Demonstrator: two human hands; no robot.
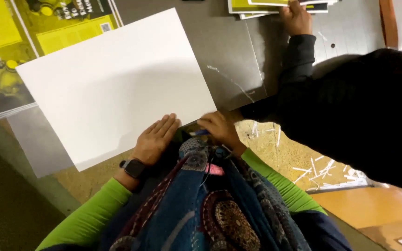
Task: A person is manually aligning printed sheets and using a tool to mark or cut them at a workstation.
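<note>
A large blank white sheet (112, 86) lies tilted on a grey table (229, 51). My left hand (157, 137), with a dark watch on the wrist, rests flat with fingers together on the sheet's near edge. My right hand (219, 130) is closed at the sheet's near right corner, pinching a small blue object (200, 133) that I cannot identify. Both my sleeves are bright green, and a patterned blue scarf hangs below my hands.
Yellow and black printed posters (33, 28) lie under the sheet at the far left. Another person in black (350, 107) leans in from the right, a hand (296, 18) on a stack of yellow prints (257, 7). White paper strips (322, 169) litter the floor.
</note>
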